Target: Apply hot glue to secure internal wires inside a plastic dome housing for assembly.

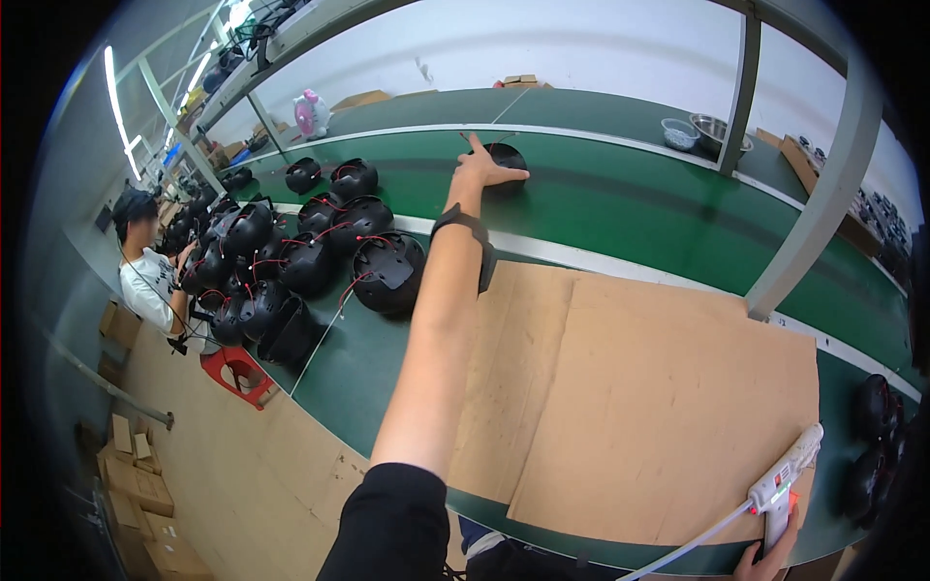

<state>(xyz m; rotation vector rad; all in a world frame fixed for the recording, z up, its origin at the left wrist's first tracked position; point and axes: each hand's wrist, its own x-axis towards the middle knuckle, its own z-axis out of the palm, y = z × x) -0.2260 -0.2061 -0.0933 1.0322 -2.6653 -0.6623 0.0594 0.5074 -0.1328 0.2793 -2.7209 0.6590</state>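
Left hand (pixel 488 168) (spread) at helmet (pixel 510 155) — right hand (pixel 772 560): glue gun (pixel 787 470).

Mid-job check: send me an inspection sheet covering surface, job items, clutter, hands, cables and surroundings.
Surface: cardboard sheet on a green tabletop; green strip beyond.
Job items: black shell on the green strip; white glue gun at the cardboard's near right corner.
Clutter: piled black shells at left; metal bowl far right.
Hands: left hand spread at the black shell, grip unclear; right hand around the gun's handle.
Cables: red wires on piled shells; white strand behind the gun, cord or glue stick unclear.
Surroundings: co-worker, red stool, boxes at left.
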